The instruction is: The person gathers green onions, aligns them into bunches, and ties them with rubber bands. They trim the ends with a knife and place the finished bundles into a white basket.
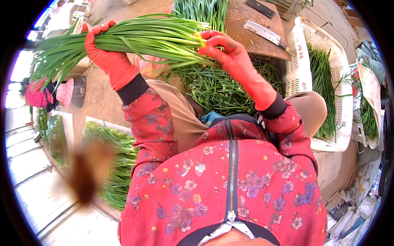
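Note:
A large bunch of long, flat green leaves, apparently Chinese chives (138, 40), lies sideways in front of me. My left hand (106, 53), in a red rubber glove, grips its leafy part from below, fingertips showing above. At the pale stem ends, my right hand (229, 50), also in a red glove, pinches something small and yellow (200, 40), perhaps a band or a stem; I cannot tell which. Beneath the bunch and right forearm, a heap of loose green leaves (221, 89) covers the ground between my legs.
A wooden board (255, 37) holds a cleaver (263, 32) and a dark flat object (260, 8). More chives (200, 12) lie beside them. At right stands a white plastic crate (346, 110) of greens. Tied bunches (120, 160) lie at left; another person (38, 93) is beyond. A brown blur hides part of the lower left.

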Available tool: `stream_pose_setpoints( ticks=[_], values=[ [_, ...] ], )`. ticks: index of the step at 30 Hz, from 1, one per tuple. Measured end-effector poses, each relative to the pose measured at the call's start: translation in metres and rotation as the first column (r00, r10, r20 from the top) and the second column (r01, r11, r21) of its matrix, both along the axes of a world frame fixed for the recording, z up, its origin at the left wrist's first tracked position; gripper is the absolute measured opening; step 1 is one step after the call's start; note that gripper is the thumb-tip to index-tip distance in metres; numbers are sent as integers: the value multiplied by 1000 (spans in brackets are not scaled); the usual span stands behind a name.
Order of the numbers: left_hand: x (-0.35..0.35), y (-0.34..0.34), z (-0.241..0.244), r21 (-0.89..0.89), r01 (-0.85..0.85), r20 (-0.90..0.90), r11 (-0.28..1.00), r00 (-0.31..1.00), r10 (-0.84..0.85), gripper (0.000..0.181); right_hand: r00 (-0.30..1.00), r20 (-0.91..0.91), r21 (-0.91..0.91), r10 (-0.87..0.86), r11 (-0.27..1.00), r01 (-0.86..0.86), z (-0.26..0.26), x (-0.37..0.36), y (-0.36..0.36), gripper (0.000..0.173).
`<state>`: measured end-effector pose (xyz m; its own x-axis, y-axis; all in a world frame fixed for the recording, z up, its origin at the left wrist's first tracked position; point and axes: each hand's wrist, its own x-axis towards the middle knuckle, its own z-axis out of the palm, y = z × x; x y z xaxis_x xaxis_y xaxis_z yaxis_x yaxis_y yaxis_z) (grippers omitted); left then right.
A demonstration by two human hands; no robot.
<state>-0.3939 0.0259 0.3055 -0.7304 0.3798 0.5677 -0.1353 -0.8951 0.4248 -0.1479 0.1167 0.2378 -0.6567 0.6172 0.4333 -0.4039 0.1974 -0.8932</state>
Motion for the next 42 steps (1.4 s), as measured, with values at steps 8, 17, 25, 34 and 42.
stream_pose_setpoints(
  ticks=[8,17,25,34,42],
  values=[
    [-13,-3,-9,-184,-140,66,973,986,154,32,540,830,379,-140,853,-360,-6,74,27,24],
    [-4,14,-15,-219,-23,198,975,978,68,29,915,-118,817,-385,487,310,21,4,1,30],
    [-23,0,-24,-294,-55,304,954,941,148,12,943,299,-125,144,986,-110,9,71,34,10],
    [-4,5,-21,-312,-59,291,948,944,154,18,911,227,111,-345,938,328,-22,20,16,35],
    [-39,1,-45,-209,-75,402,975,902,156,14,809,163,318,-565,806,499,-22,44,56,9]
  ],
)
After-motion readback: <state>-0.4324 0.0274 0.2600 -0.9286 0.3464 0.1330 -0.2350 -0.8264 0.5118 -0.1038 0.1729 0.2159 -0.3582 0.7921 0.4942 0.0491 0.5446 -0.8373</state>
